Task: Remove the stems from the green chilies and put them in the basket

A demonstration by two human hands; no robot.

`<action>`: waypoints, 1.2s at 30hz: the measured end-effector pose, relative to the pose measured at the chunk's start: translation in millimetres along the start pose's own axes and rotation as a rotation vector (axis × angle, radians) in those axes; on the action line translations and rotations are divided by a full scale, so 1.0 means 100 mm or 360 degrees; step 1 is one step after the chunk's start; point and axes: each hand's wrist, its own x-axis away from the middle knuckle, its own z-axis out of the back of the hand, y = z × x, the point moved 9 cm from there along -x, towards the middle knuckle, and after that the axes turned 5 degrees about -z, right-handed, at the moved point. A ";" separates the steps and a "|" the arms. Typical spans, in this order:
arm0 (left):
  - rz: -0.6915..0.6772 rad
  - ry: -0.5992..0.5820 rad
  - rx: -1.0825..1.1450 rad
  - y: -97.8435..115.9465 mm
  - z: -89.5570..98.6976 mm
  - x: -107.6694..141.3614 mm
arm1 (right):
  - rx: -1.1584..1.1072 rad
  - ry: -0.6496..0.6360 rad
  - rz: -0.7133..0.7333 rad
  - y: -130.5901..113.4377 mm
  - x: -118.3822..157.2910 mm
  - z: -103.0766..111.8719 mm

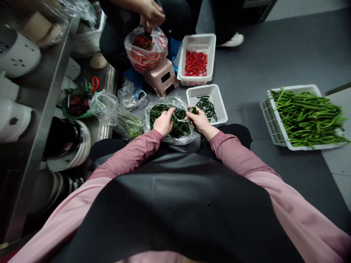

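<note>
Open plastic bag (179,140) sits between your knees (238,134), with the small white basket (220,102) just past its far right edge, likely so both stay in short reach. Your left hand (163,123) is over the bag's green chilies (181,127), can't tell if its fingertips pinch any; right hand (200,119) grips a small bunch (193,110), probably held up to keep it off the pile.

Head-worn view, facing forward, angled down
</note>
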 end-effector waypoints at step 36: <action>0.0407 -0.0278 0.1381 -0.36 -0.20 0.19 | 0.0153 -0.0521 -0.0176 0.21 0.08 -0.39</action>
